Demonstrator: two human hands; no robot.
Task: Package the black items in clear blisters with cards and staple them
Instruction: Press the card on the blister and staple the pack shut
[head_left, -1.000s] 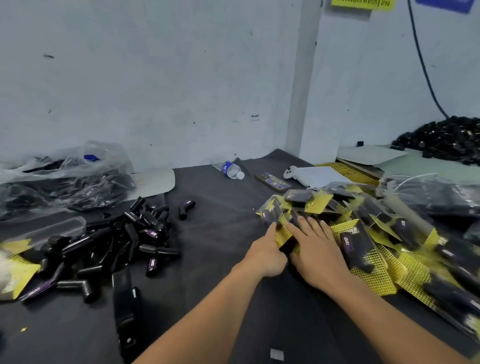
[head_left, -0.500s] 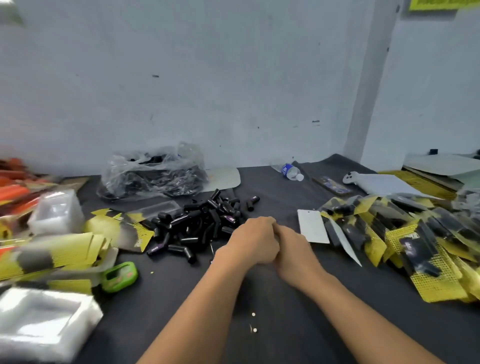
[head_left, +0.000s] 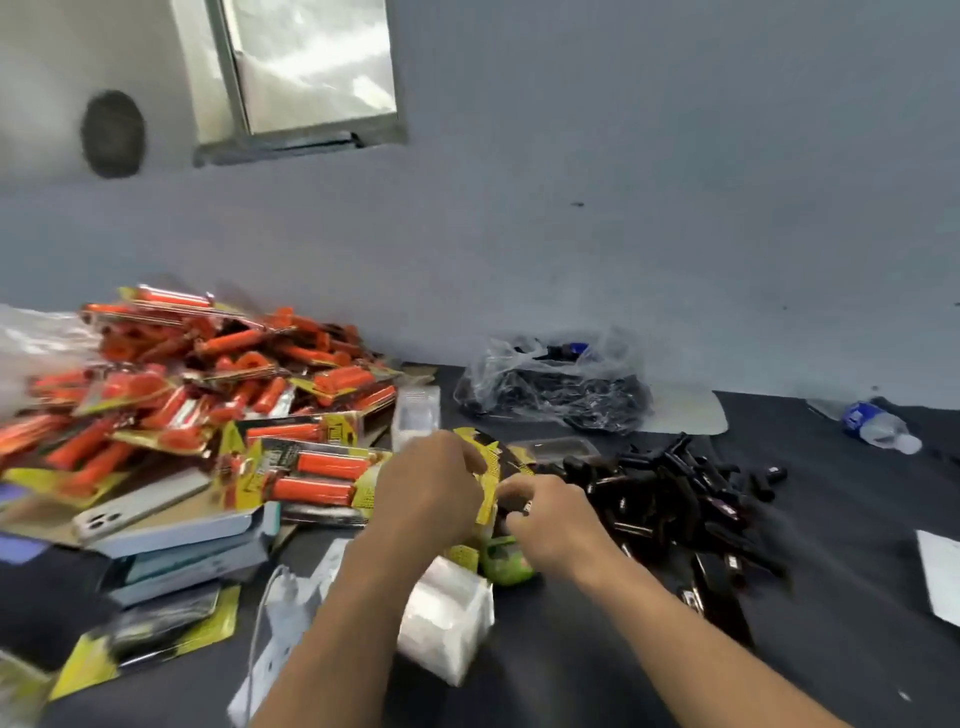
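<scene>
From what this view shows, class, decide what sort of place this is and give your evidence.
Probably a hand-packing workshop: a heap of carded orange packs, loose black items piled on the dark table, and a stack of clear blisters.

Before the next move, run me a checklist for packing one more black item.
1. Cards in reach: ok. The left hand is at the yellow cards.
2. Black items at hand: ok. The black items are piled just right of the right hand.
3. Blisters ready: ok. The clear blisters are stacked beside the left forearm.
4. Stapler near: ok. The green stapler lies under the right hand.
5. Grip on a single card: cannot tell, the fingers are blurred.
</scene>
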